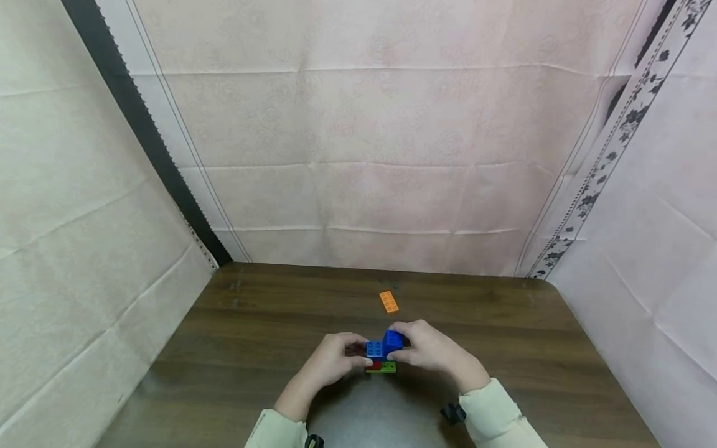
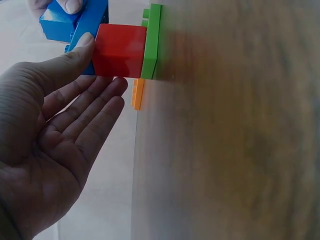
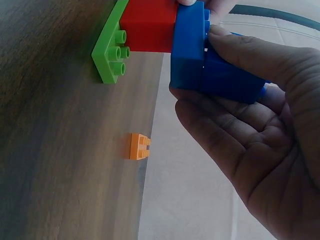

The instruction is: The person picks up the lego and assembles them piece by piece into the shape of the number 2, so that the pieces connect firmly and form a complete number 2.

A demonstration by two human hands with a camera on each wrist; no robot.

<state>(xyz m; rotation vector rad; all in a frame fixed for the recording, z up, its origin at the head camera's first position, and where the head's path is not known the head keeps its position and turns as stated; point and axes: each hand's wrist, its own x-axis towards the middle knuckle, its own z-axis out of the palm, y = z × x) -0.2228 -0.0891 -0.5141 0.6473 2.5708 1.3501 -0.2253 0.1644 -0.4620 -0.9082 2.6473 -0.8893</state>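
Note:
A small stack of toy building bricks stands on the table in front of me. At its bottom is a green flat brick (image 3: 107, 52), with a red brick (image 2: 120, 51) on one end of it. Across the red one lies a long blue brick (image 1: 374, 350), its right part overhanging the green studs. On that right part sits a smaller blue brick (image 1: 394, 340). My left hand (image 1: 335, 359) holds the long blue brick at its left end, thumb on the near side. From the right, my right hand (image 1: 434, 350) pinches the smaller blue brick between thumb and fingers.
An orange flat brick (image 1: 389, 302) lies studs up on the brown wooden table (image 1: 269, 317), beyond the stack. Pale cloth (image 1: 381, 186) hangs behind the table's far edge and along both sides.

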